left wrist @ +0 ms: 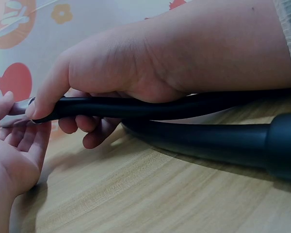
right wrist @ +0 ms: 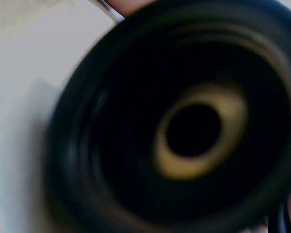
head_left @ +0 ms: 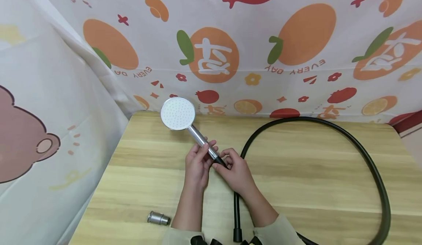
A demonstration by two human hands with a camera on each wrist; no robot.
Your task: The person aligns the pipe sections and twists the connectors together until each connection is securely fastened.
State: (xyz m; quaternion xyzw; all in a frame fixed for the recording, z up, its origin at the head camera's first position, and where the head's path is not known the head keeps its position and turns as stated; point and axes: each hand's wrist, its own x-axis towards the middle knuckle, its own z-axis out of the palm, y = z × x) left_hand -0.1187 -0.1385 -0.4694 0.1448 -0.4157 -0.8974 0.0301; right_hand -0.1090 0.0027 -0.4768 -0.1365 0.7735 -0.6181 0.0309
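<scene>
A chrome hand shower head (head_left: 178,113) with a round white spray face tilts up to the left over the table. My left hand (head_left: 195,164) holds its silver handle (head_left: 198,136), palm up, thumb on top. At the handle's lower end, my right hand (head_left: 239,173) pinches the black end (head_left: 220,161) of a shower hose, which meets the handle. In the left wrist view the hose (left wrist: 136,108) runs back under the right palm. Its other end, a wide black connector (left wrist: 286,145), fills the right wrist view, blurred, with a brass-coloured ring (right wrist: 184,167) inside.
On the wooden table (head_left: 132,171), a small silver metal fitting (head_left: 159,218) lies left of my left forearm. The black hose (head_left: 372,160) loops widely across the right side. A fruit-printed cloth (head_left: 257,54) hangs behind the table, and another pale cloth (head_left: 82,102) covers the left.
</scene>
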